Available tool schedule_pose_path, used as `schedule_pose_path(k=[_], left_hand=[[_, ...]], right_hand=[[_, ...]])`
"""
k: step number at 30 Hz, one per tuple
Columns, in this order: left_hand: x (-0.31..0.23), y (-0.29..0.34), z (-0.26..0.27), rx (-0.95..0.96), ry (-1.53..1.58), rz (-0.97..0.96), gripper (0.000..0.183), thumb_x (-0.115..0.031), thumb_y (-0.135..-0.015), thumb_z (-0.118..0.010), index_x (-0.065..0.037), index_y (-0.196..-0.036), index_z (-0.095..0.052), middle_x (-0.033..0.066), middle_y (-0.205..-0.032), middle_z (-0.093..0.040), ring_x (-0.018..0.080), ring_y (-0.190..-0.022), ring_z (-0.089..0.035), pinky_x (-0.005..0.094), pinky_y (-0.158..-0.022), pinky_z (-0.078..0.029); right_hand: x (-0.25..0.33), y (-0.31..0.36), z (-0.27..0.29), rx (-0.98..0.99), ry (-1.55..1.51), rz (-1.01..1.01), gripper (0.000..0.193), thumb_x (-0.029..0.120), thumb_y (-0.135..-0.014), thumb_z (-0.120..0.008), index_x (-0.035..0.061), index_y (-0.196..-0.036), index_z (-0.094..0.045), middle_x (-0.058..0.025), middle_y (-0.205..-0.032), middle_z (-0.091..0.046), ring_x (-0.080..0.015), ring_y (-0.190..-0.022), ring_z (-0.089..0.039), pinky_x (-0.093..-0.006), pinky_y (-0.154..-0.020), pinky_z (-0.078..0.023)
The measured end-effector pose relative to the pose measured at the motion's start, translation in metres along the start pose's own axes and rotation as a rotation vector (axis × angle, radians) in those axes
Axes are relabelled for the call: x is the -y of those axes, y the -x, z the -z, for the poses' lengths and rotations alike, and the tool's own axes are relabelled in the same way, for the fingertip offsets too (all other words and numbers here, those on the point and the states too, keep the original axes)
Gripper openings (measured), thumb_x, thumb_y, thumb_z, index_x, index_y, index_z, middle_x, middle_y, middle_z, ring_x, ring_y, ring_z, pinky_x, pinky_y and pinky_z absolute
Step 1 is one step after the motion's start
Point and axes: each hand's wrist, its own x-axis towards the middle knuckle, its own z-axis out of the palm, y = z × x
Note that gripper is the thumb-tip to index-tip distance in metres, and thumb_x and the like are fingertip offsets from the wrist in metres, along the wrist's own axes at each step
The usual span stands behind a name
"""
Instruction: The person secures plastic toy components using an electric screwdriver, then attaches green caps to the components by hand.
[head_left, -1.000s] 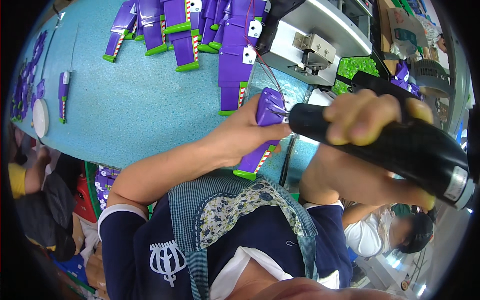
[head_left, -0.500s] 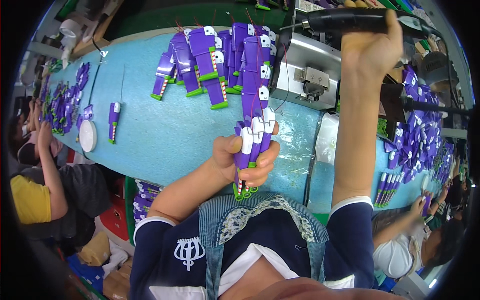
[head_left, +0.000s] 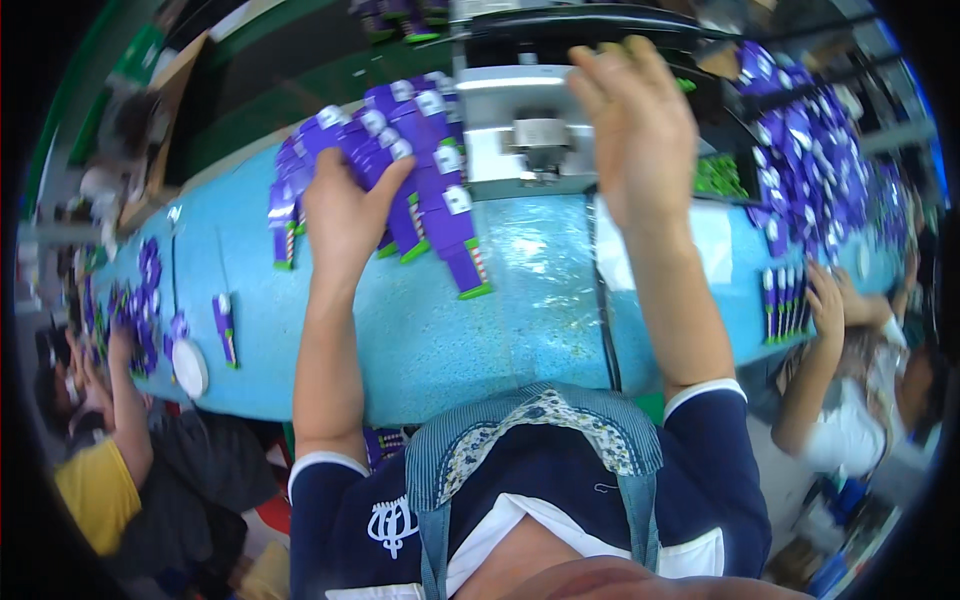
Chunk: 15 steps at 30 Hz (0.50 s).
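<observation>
Pieces of white-cornered, green-tipped purple plastic point(head_left: 438, 222) are overlapping on the blue tabletop point(head_left: 440, 365), the left hand point(head_left: 345, 205) arching over them, grip unclear, the right hand point(head_left: 640, 135) hovering with fingers extended.

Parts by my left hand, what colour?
The parts are mostly purple, with white and green; head view.

On my screen, a white round dish point(head_left: 190, 368) lay on the left part of the blue table point(head_left: 440, 365). To the right, I saw a white sheet point(head_left: 722, 240) beside a thin dark strip point(head_left: 606, 335). A person in yellow point(head_left: 105, 490) was at left, and a person in white point(head_left: 850, 420) at right.
</observation>
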Motion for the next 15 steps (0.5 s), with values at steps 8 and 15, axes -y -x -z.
schedule_pose_path(k=[8,15], left_hand=[[0.007,0.032,-0.003,-0.186,-0.013,-0.080,0.063,-0.011,-0.071,-0.079,0.003,-0.124,-0.047,0.0093,-0.094,-0.061,0.0093,-0.066,-0.053,0.0233,-0.065,-0.047],[0.010,0.046,0.005,-0.101,0.776,0.008,0.024,-0.012,-0.094,-0.055,0.000,-0.114,-0.049,0.0073,-0.096,-0.061,0.0091,-0.083,-0.058,0.0220,-0.071,-0.047]], right_hand=[[0.027,0.029,0.114,0.087,0.564,0.192,0.015,0.000,-0.084,-0.048,-0.0032,-0.086,-0.063,-0.0083,-0.075,-0.065,-0.0138,-0.064,-0.062,-0.0256,-0.057,-0.049],[0.025,-0.061,0.185,-0.032,1.977,-0.076,0.043,0.040,-0.089,-0.050,0.0040,-0.113,-0.056,-0.0204,-0.118,-0.054,-0.0370,-0.112,-0.052,-0.0460,-0.089,-0.046]])
